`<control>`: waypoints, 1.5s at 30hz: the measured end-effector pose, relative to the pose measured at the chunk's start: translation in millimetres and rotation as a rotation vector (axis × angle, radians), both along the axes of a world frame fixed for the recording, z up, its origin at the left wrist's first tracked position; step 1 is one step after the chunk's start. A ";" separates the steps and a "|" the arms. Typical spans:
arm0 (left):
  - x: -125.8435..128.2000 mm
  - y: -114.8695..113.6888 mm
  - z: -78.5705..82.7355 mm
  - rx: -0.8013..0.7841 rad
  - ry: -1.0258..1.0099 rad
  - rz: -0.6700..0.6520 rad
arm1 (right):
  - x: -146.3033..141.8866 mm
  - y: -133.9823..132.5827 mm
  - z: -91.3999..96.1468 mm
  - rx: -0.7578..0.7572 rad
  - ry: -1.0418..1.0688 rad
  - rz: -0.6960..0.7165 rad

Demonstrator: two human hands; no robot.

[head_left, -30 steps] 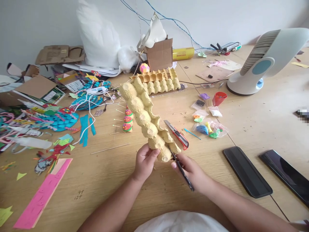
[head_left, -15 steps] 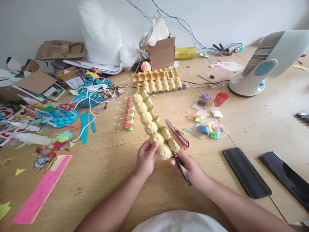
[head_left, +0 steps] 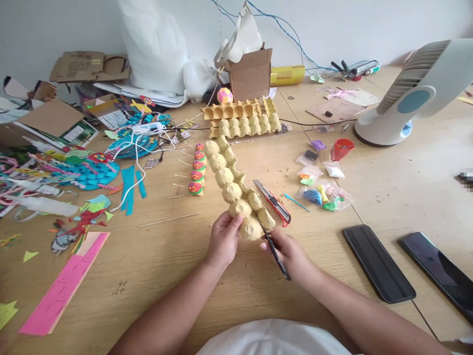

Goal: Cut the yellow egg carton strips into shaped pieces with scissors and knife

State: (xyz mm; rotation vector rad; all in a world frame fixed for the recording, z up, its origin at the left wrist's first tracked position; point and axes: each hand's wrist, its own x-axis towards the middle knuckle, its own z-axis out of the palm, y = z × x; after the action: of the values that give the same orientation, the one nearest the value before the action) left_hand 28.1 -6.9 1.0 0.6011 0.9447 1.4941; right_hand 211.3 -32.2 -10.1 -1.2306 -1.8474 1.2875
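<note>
My left hand (head_left: 226,239) grips the near end of a yellow egg carton strip (head_left: 232,192), thumb on top of its bumps. The strip is tilted, its far end pointing away from me, and one long edge looks ragged. My right hand (head_left: 291,254) is closed around a slim black knife (head_left: 277,259). Its blade meets the carton's near right edge, between two rows of cups; the tip is hidden. A red utility knife (head_left: 275,204) lies on the table just right of the strip. To the left sits a decorated caterpillar-like carton strip (head_left: 197,172) with pins sticking out.
More egg cartons (head_left: 249,126) lie at the back, before a cardboard box (head_left: 251,74). Bagged coloured clay (head_left: 328,195), a red cup (head_left: 341,149) and a fan (head_left: 399,98) stand right. Two dark phone-like slabs (head_left: 379,264) lie near right. Paper crafts (head_left: 88,172) crowd the left.
The view has shifted slightly. Both hands stay almost in place on the carton, and the black knife has moved only a little along the carton's near edge.
</note>
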 end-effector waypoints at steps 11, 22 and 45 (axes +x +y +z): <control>-2.0 3.4 1.5 -0.020 -0.028 0.004 | -1.4 2.0 2.7 0.017 -0.080 -0.007; -2.7 4.6 4.7 -0.019 -0.021 -0.027 | 0.6 3.5 0.7 0.009 -0.073 0.004; -5.6 3.8 6.4 -0.046 -0.174 -0.199 | 4.4 -3.0 14.5 0.036 -0.046 0.043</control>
State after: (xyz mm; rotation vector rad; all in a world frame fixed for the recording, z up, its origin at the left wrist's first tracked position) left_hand 22.5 -3.1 7.4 0.5072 0.7605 1.3203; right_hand 215.7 -35.2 4.3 -1.2169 -1.9310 1.2537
